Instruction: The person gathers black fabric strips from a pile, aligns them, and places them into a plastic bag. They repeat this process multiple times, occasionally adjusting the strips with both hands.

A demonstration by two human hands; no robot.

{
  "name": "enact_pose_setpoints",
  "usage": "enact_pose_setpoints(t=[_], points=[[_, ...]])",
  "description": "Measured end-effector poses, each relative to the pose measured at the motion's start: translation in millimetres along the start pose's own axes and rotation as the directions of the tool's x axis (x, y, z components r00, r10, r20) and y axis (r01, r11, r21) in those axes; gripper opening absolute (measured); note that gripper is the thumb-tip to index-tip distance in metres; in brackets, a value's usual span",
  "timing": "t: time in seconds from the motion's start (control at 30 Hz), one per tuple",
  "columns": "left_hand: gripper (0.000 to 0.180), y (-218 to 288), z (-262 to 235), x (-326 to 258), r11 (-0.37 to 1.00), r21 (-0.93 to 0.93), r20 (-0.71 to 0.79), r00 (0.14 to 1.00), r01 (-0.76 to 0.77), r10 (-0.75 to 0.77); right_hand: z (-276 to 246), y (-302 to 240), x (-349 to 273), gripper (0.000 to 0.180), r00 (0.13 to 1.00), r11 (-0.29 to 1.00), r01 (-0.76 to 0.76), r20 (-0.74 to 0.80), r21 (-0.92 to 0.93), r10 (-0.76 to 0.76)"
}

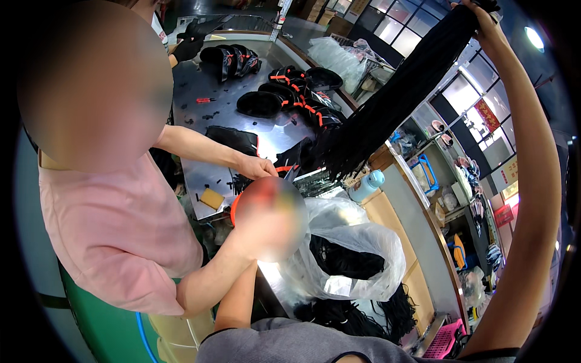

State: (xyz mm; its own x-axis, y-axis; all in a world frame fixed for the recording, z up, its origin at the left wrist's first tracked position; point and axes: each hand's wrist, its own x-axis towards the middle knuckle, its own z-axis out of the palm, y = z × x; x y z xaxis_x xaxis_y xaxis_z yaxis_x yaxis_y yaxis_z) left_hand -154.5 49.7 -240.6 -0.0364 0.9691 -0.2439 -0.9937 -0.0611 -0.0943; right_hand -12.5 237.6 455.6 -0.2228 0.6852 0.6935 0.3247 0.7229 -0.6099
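My right hand (481, 21) is raised high at the upper right, closed around the top end of a long bundle of black cords (411, 85). The bundle slants down to the left, its loose ends fanning out over the table's edge. From the lower edge my left forearm (237, 302) reaches up beside a co-worker's arm. A blurred patch hides my left hand, so its fingers do not show. Below the bundle, an open clear plastic bag (387, 254) contains black material (345, 260). More black cords (363, 317) lie loose below the bag.
A co-worker in a pink shirt (115, 224) stands close at left, one hand (257, 166) by a blade. Black shoe-like pieces with orange trim (260, 104) cover parts of the metal table (181, 139). A yellow sponge (212, 198), blue bottle (368, 184) and pink basket (445, 339) are around.
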Motion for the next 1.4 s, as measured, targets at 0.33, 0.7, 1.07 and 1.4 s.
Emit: enact_pose_setpoints(t=[0.33,0.7,1.07,1.4], points=[[0.018,1,0,-7,1.0,0.01,-0.024,1.0,-0.008,0.008,-3,10,5,0.034,0.999,1.0,-0.021,0.047,0.012,0.021],[0.018,-5,10,-20,0.999,0.02,-0.045,0.999,0.026,-0.025,-21,-1,-20,0.037,0.999,0.999,0.008,0.036,0.035,-0.009],[0.018,8,-65,-22,1.0,0.018,-0.099,0.995,0.004,-0.002,-74,-6,-2,0.021,0.995,0.998,-0.02,-0.1,0.055,0.025],[0.018,20,-80,7,0.715,0.697,-0.259,0.912,-0.052,0.319,-248,-50,-35,0.028,0.996,0.984,0.05,-0.083,0.173,-0.036]])
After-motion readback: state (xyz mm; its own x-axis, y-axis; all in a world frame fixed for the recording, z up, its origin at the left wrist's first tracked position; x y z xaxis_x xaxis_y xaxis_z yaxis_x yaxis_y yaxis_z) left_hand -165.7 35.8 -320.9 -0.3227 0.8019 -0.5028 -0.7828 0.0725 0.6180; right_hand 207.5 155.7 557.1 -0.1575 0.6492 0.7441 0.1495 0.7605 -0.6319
